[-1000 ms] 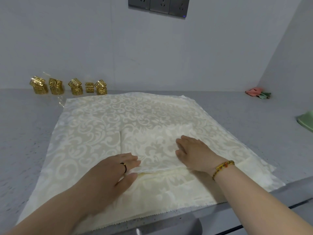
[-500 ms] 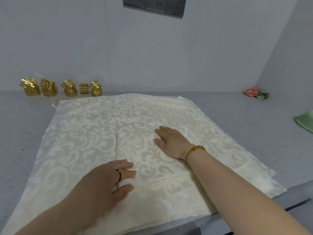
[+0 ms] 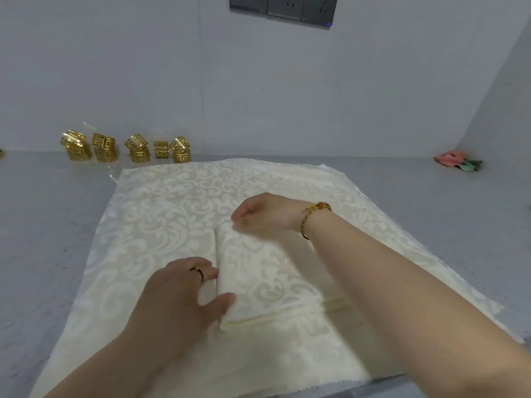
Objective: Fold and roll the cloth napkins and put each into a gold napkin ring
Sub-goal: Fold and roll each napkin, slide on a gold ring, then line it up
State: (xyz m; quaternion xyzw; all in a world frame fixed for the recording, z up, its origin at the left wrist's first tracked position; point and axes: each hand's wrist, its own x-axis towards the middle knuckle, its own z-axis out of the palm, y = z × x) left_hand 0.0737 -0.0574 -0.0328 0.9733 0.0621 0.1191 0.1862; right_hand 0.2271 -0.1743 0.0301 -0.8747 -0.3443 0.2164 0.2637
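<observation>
Where a cream cloth (image 3: 161, 214) with a woven scroll pattern lies spread flat over the speckled grey counter (image 3: 51, 225), one napkin (image 3: 267, 280) of the same fabric sits at the frame's centre, folded into a thick oblong. The left hand (image 3: 184, 294) grips its near left edge, thumb on top. The right hand (image 3: 264, 215) is curled and blurred at the far corner, and whether it pinches the fabric cannot be told. Pierced gold rings (image 3: 138, 149) stand in five small piles at upper left, against the wall (image 3: 258, 96).
</observation>
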